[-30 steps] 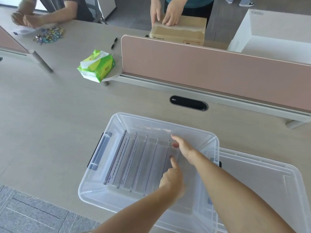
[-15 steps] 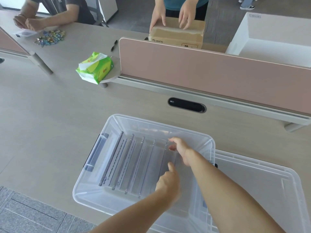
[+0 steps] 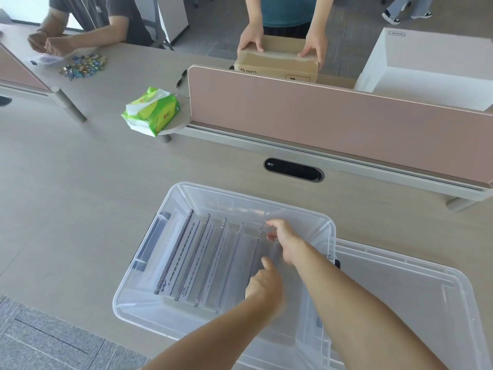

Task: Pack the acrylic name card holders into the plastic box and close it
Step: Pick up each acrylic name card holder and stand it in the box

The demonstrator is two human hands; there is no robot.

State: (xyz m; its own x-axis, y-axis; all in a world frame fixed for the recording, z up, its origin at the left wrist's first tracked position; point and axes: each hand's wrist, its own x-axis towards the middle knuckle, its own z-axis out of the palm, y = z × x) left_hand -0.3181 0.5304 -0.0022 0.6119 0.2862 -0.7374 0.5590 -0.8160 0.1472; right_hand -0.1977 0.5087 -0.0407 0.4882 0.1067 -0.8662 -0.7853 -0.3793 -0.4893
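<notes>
A clear plastic box [image 3: 138, 289] stands open on the desk in front of me. Several acrylic name card holders [image 3: 202, 260] stand in a row inside it, filling its left and middle. Both my hands are inside the box at the right end of the row. My right hand [image 3: 285, 243] grips the far end of the rightmost holder [image 3: 262, 256]. My left hand [image 3: 264, 285] holds the same holder's near end, thumb up. The box's clear lid [image 3: 416, 297] lies flat on the desk to the right of the box.
A pink divider panel [image 3: 333, 124] runs across the desk behind the box, with a black cable slot [image 3: 293, 170] before it. A green tissue pack [image 3: 150, 111] sits at the divider's left end. Beyond, a person holds a cardboard box [image 3: 277, 64]; another person sits far left.
My view has shifted slightly. Both hands stay on the rightmost holder inside the box, nudged a little to the left. The person behind the divider has moved both hands to the cardboard box's sides.
</notes>
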